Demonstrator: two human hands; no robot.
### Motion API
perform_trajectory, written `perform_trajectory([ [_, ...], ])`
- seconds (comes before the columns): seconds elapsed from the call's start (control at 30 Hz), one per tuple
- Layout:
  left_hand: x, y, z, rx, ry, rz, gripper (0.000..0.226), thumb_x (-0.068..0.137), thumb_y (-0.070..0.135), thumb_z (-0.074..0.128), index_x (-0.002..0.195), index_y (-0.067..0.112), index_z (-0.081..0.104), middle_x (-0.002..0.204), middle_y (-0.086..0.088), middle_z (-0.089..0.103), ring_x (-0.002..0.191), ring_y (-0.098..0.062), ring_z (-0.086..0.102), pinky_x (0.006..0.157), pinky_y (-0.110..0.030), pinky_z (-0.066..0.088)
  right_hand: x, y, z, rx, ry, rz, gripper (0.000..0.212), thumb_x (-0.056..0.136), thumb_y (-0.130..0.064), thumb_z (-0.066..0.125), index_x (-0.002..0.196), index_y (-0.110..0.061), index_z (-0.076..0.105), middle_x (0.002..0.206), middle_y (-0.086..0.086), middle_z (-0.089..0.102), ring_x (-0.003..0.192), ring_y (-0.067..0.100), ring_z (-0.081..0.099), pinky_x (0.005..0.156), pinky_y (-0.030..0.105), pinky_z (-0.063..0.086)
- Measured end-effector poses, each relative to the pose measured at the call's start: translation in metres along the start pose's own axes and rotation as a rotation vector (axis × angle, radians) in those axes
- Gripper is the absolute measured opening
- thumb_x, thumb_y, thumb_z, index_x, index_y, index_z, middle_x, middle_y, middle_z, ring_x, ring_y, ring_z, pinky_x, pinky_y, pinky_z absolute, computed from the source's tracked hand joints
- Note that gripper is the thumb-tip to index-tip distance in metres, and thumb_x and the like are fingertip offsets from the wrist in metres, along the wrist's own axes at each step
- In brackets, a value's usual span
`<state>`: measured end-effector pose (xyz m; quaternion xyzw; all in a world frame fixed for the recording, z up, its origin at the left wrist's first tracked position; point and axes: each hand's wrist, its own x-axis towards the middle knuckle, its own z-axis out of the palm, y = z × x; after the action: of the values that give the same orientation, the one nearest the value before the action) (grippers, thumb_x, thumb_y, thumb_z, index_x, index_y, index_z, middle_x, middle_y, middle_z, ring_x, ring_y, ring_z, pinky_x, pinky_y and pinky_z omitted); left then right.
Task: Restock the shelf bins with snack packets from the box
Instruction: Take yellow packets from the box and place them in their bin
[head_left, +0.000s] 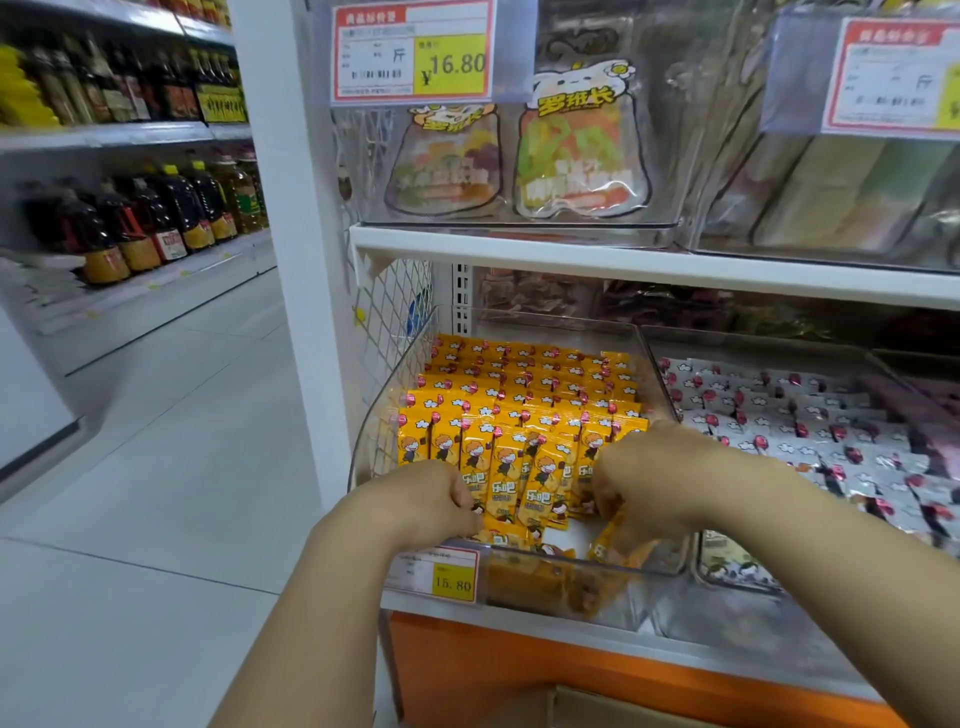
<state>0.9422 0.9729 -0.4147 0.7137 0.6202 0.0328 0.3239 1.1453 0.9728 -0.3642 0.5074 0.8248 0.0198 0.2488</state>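
Note:
A clear plastic shelf bin (387, 395) holds rows of yellow snack packets (524, 395) standing upright. My left hand (421, 499) is at the bin's front left, its fingers curled onto the lower ends of the front-row packets. My right hand (660, 478) is at the front right, fingers curled down around yellow packets near the bin's front wall. A few packets lie loose at the bin's front bottom. A corner of a cardboard box (597, 706) shows at the bottom edge, below the shelf.
To the right is another clear bin of white snack packets (810, 421). A yellow price tag (439, 574) hangs on the front of the yellow bin. The upper shelf (623, 260) carries bins of bagged sweets. On the left runs a tiled aisle (156, 467) with bottle shelves.

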Motion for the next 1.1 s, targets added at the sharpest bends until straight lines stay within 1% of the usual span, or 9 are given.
perform_trajectory([
  [0.1, -0.003, -0.002, -0.005, -0.103, -0.02, 0.043, 0.034, 0.084, 0.034, 0.071, 0.112, 0.021, 0.06, 0.096, 0.011, 0.061, 0.082, -0.004, 0.055, 0.065, -0.016, 0.041, 0.002, 0.007, 0.001, 0.186, 0.109, -0.01, 0.035, 0.078, -0.036, 0.073, 0.11, -0.029, 0.061, 0.097, -0.01, 0.057, 0.093, 0.015, 0.055, 0.074, 0.028, 0.045],
  [0.23, -0.003, -0.006, -0.01, -0.237, -0.07, 0.097, 0.038, 0.078, 0.024, 0.077, 0.113, 0.023, 0.06, 0.096, 0.01, 0.07, 0.087, -0.003, 0.065, 0.077, -0.021, 0.051, 0.003, 0.017, 0.003, 0.413, 0.228, -0.036, 0.037, 0.076, -0.029, 0.077, 0.107, -0.033, 0.059, 0.095, -0.012, 0.059, 0.085, 0.011, 0.056, 0.078, 0.031, 0.05],
  [0.33, -0.002, -0.003, -0.01, -0.354, -0.052, 0.182, 0.035, 0.078, 0.013, 0.077, 0.107, 0.024, 0.061, 0.099, 0.009, 0.07, 0.077, 0.001, 0.063, 0.069, -0.018, 0.049, -0.002, 0.02, 0.003, 0.493, 0.262, -0.035, 0.04, 0.077, -0.026, 0.077, 0.111, -0.032, 0.058, 0.094, -0.008, 0.064, 0.081, 0.006, 0.058, 0.074, 0.027, 0.05],
  [0.47, 0.002, 0.01, -0.01, -0.413, 0.06, 0.296, 0.036, 0.078, 0.011, 0.076, 0.106, 0.029, 0.061, 0.101, 0.01, 0.066, 0.089, -0.009, 0.06, 0.081, -0.034, 0.054, -0.007, 0.023, 0.004, 0.446, 0.33, -0.008, 0.042, 0.077, -0.026, 0.077, 0.112, -0.031, 0.055, 0.091, -0.007, 0.059, 0.075, -0.004, 0.041, 0.068, 0.025, 0.039],
  [0.6, 0.007, 0.045, -0.005, -0.329, 0.219, 0.398, 0.047, 0.078, 0.019, 0.077, 0.118, 0.033, 0.057, 0.105, 0.021, 0.055, 0.092, 0.003, 0.053, 0.08, -0.017, 0.044, -0.013, 0.025, 0.001, 0.369, 0.375, 0.056, 0.045, 0.077, -0.022, 0.075, 0.114, -0.027, 0.05, 0.081, -0.012, 0.046, 0.074, 0.005, 0.045, 0.066, 0.027, 0.039],
  [0.7, 0.016, 0.069, 0.004, -0.284, 0.272, 0.43, 0.05, 0.078, 0.019, 0.077, 0.121, 0.032, 0.056, 0.106, 0.016, 0.052, 0.094, -0.001, 0.051, 0.08, -0.018, 0.042, -0.014, 0.025, 0.002, 0.314, 0.41, 0.091, 0.044, 0.081, -0.019, 0.071, 0.117, -0.025, 0.047, 0.078, -0.011, 0.043, 0.083, 0.016, 0.048, 0.068, 0.028, 0.036],
  [0.83, 0.031, 0.077, 0.016, -0.176, 0.337, 0.393, 0.049, 0.081, 0.019, 0.074, 0.122, 0.036, 0.054, 0.12, 0.01, 0.058, 0.114, -0.013, 0.05, 0.093, -0.033, 0.046, -0.013, 0.024, 0.007, 0.201, 0.454, 0.124, 0.042, 0.087, -0.019, 0.063, 0.124, -0.025, 0.044, 0.102, 0.001, 0.061, 0.103, 0.026, 0.055, 0.075, 0.027, 0.028],
  [0.97, 0.04, 0.074, 0.019, -0.073, 0.37, 0.354, 0.05, 0.084, 0.019, 0.071, 0.127, 0.033, 0.051, 0.129, 0.002, 0.056, 0.118, -0.018, 0.052, 0.094, -0.031, 0.045, -0.005, 0.019, 0.002, 0.091, 0.468, 0.128, 0.046, 0.087, -0.022, 0.061, 0.13, -0.024, 0.044, 0.112, 0.002, 0.063, 0.11, 0.025, 0.055, 0.094, 0.033, 0.033],
  [1.1, 0.043, 0.069, 0.016, -0.017, 0.397, 0.339, 0.051, 0.085, 0.018, 0.07, 0.13, 0.026, 0.048, 0.124, -0.001, 0.058, 0.105, -0.021, 0.058, 0.079, -0.029, 0.05, 0.011, 0.011, -0.001, 0.157, 0.466, 0.155, 0.046, 0.086, -0.02, 0.063, 0.128, -0.019, 0.045, 0.116, 0.008, 0.061, 0.107, 0.03, 0.057, 0.075, 0.033, 0.04],
])
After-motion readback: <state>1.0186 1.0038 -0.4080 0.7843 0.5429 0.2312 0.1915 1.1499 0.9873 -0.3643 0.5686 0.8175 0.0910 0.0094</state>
